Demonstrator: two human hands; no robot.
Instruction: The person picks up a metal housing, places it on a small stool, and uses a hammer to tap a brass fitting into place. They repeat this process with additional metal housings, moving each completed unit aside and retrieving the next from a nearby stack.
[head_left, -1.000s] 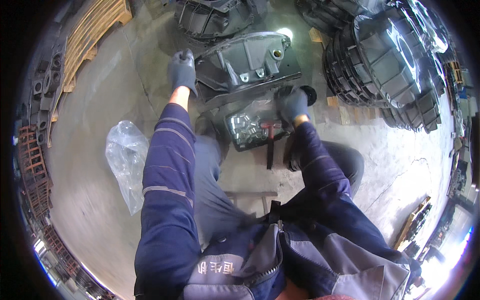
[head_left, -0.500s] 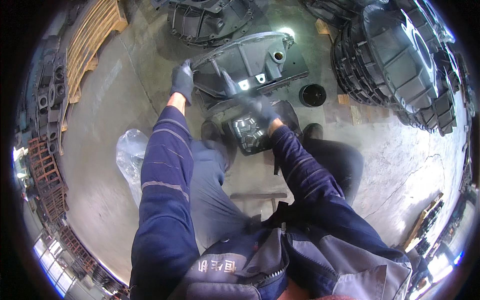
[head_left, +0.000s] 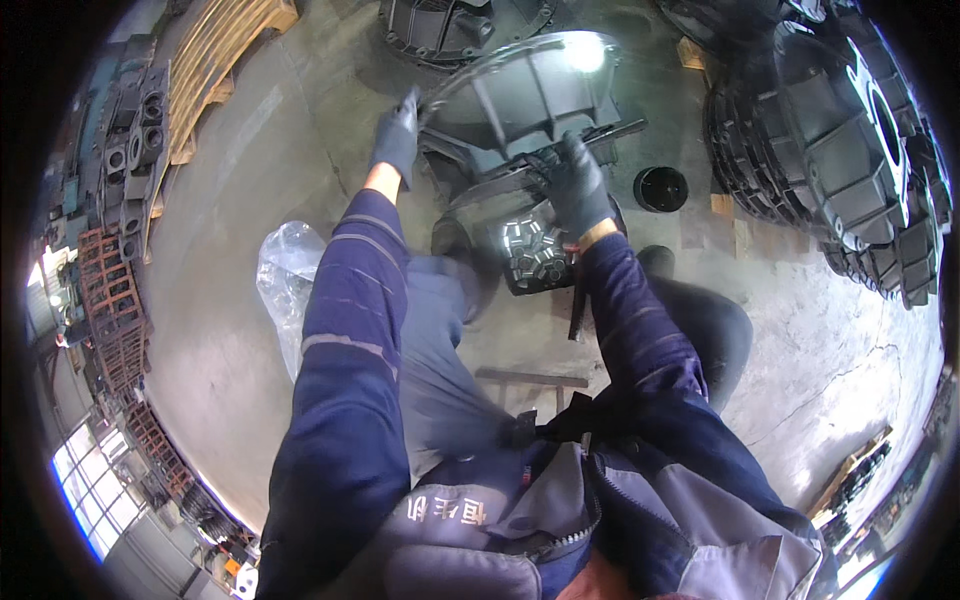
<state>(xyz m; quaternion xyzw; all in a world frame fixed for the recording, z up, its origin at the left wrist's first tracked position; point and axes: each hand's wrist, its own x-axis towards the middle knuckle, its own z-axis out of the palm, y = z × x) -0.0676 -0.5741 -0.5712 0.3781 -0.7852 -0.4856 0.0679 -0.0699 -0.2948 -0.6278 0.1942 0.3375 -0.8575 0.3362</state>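
A large grey ribbed metal casting (head_left: 530, 95) with a curved rim stands tilted in front of me, resting on a dark plate-like support (head_left: 625, 130). My left hand (head_left: 397, 140), in a dark glove, grips the casting's left end at the rim. My right hand (head_left: 580, 188), gloved too, is closed at the near lower edge of the casting; its fingertips are partly hidden. Below that hand, between my feet, sits a black tray (head_left: 560, 282) holding several short shiny metal sleeves (head_left: 530, 250).
A black round can (head_left: 660, 188) stands right of the casting. Stacked round housings (head_left: 800, 140) rise at the right, and another housing (head_left: 460, 30) lies beyond. A clear plastic bag (head_left: 290, 270) is on the floor at left, near a wooden pallet (head_left: 215, 70) and rusty racks (head_left: 105, 300).
The casting has turned: its round boss and bright machined faces no longer show, and its ribbed side does. My right hand has moved up from over the tray's edge to the casting's lower edge.
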